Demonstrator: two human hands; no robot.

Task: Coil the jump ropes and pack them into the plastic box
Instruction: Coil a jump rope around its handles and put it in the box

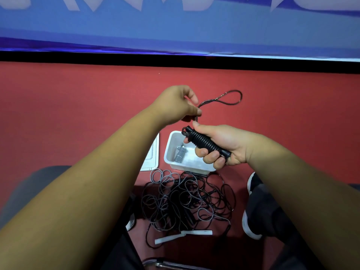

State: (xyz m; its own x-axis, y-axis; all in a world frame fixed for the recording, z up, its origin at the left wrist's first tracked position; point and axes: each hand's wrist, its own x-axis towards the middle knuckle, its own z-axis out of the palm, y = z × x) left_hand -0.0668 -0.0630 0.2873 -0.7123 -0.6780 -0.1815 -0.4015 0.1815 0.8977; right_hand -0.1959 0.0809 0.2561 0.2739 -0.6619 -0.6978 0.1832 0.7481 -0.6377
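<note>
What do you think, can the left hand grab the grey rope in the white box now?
Probably not yet: the left hand pinches the black rope's loop, so its fingers are busy. The box is open and the grey rope uncovered; after letting go, likely yes.

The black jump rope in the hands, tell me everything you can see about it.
The black jump rope looks like thin rubbery cord wound in tight turns around a black handle, making a ribbed bundle. It lies tilted in the right hand, which grips it. A free tail rises from the bundle's upper end to the left hand, which pinches it, then runs on into a blurred loop in the air. The bundle is held over the white plastic box.
</note>
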